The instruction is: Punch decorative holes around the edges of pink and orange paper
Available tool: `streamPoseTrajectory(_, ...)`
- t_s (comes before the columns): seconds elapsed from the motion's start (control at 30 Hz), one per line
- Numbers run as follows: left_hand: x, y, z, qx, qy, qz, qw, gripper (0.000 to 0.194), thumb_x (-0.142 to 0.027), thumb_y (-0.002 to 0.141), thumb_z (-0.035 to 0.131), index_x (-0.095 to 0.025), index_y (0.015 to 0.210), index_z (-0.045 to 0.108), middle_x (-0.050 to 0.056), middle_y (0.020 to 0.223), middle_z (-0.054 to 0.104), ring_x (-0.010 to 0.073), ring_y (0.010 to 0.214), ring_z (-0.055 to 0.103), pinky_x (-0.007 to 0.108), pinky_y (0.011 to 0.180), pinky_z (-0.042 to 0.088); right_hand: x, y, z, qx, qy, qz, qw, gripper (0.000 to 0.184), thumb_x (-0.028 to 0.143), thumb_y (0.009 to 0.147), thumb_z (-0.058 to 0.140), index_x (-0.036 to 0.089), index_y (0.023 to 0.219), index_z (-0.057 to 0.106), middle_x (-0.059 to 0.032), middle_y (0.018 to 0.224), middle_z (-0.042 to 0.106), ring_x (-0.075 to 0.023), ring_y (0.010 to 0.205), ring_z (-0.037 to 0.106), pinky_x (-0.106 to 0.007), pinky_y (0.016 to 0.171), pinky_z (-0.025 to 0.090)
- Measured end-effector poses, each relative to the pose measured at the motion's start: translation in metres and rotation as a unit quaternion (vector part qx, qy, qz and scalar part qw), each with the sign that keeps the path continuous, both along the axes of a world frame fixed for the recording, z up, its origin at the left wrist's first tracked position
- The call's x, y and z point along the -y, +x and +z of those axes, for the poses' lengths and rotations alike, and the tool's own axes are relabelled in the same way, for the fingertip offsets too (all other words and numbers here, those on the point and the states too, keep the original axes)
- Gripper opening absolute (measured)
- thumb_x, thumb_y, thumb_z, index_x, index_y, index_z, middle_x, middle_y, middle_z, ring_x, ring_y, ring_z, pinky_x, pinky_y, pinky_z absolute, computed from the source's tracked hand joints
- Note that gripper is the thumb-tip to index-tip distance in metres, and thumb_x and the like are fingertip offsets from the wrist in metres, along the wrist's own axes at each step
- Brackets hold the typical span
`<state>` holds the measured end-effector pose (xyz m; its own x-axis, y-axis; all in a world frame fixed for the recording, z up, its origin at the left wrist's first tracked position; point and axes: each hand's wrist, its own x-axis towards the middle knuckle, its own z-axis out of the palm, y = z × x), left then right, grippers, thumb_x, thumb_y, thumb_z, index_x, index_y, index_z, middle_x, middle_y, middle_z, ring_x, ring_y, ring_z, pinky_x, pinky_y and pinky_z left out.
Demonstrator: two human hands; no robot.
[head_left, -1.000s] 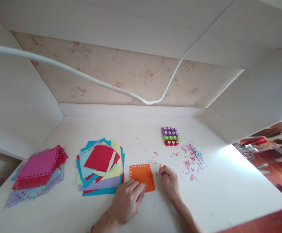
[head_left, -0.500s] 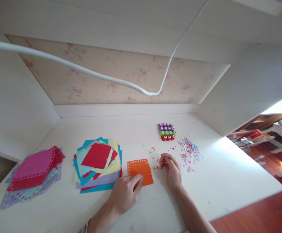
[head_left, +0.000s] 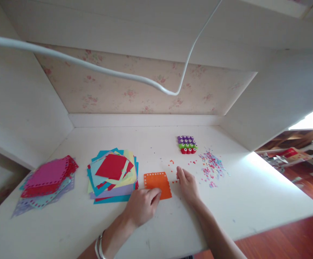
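A square of orange paper (head_left: 156, 180) lies on the white table, with punched holes along its top edge and notched sides. My left hand (head_left: 143, 204) is closed at its lower left corner, thumb and fingertips pinched on the paper. Just right of the sheet, my right hand (head_left: 188, 185) rests on the table with its fingers curled together. Whatever those fingers hold, if anything, is hidden. Small orange paper dots (head_left: 172, 162) are scattered by its fingertips.
Left of my hands is a stack of coloured paper (head_left: 112, 167); farther left, a pile of hole-edged sheets (head_left: 47, 174). Rows of purple, green and red pieces with eye-like dots (head_left: 187, 144) stand behind my right hand, near scattered confetti (head_left: 212, 165). A white cable (head_left: 135, 77) hangs across the view.
The view has shifted a little, so the table's items appear slightly higher and to the right. My right hand's fingers have drawn closer together; my left hand stays on the orange paper.
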<state>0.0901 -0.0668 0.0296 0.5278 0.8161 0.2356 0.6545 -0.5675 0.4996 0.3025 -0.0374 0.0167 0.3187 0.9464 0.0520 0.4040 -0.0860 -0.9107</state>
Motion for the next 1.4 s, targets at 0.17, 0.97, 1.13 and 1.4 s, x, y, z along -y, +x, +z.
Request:
streamPoseTrajectory(0.17,-0.001,0.000,0.000,-0.001,0.001,0.001,1.000,0.020,-0.019,0.094,0.048,-0.022,0.086,0.066,0.001,0.070,0.072,0.0156,0.064,0.069,0.023,0.056,0.041,-0.005,-0.001,-0.004,0.033,0.019,-0.023,0.999,0.049,0.060,0.094,0.039,0.021,0.075,0.062,0.0022,0.051,0.051,-0.0172,0.051,0.048,-0.028,0.054,0.035)
streamPoseTrajectory(0.97,-0.005,0.001,0.004,0.022,-0.013,0.012,1.000,0.024,-0.018,0.094,0.048,-0.023,0.089,0.070,0.001,0.070,0.072,0.0160,0.066,0.070,0.022,0.059,0.047,-0.004,0.006,-0.006,-0.101,0.041,-0.028,0.994,0.008,0.027,0.051,0.036,0.023,0.046,0.041,0.0039,0.045,0.038,-0.0124,0.048,0.032,-0.026,0.050,0.024)
streamPoseTrajectory(1.13,-0.005,0.002,0.001,0.023,-0.001,0.010,1.000,0.024,-0.020,0.094,0.047,-0.023,0.087,0.070,0.002,0.069,0.072,0.0160,0.064,0.070,0.022,0.056,0.045,-0.005,0.006,-0.004,-0.086,0.037,-0.021,0.995,0.008,0.028,0.050,0.034,0.023,0.048,0.040,0.0039,0.047,0.038,-0.0129,0.050,0.032,-0.026,0.051,0.024)
streamPoseTrajectory(1.4,-0.005,0.003,0.002,-0.032,0.003,0.005,0.999,0.023,-0.017,0.094,0.047,-0.023,0.082,0.067,0.001,0.068,0.071,0.0173,0.064,0.070,0.024,0.054,0.041,-0.005,0.001,-0.003,-0.062,0.017,-0.007,0.998,0.011,0.027,0.050,0.035,0.023,0.050,0.045,0.0038,0.046,0.041,-0.0132,0.048,0.034,-0.026,0.051,0.025)
